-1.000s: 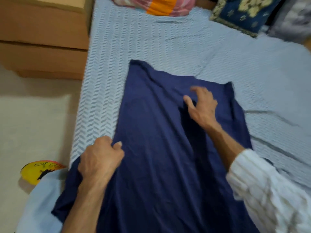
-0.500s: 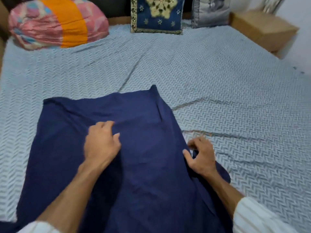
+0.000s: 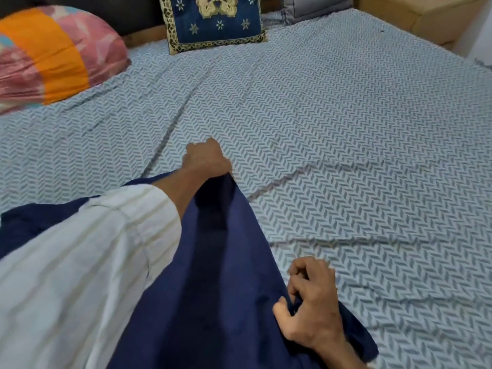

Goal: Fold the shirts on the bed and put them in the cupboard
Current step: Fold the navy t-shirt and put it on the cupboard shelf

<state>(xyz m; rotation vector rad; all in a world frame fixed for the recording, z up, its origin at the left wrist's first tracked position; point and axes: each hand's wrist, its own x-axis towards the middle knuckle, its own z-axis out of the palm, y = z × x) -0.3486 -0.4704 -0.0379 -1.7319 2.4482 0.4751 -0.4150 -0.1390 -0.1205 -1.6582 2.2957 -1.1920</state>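
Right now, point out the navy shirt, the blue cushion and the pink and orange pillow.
navy shirt [image 3: 213, 302], head view, flat middle.
blue cushion [image 3: 215, 22], head view, patterned front.
pink and orange pillow [image 3: 56, 57], head view, orange band.

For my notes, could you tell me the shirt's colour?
Plain navy blue shirt, seen in the head view.

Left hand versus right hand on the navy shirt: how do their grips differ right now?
The left hand reaches far up the bed, gripping the navy shirt at its far corner; the right hand sits near, pinching the side edge. The left hand's fingers are curled under; the right hand's thumb and fingers show. Both hold the shirt's right edge.
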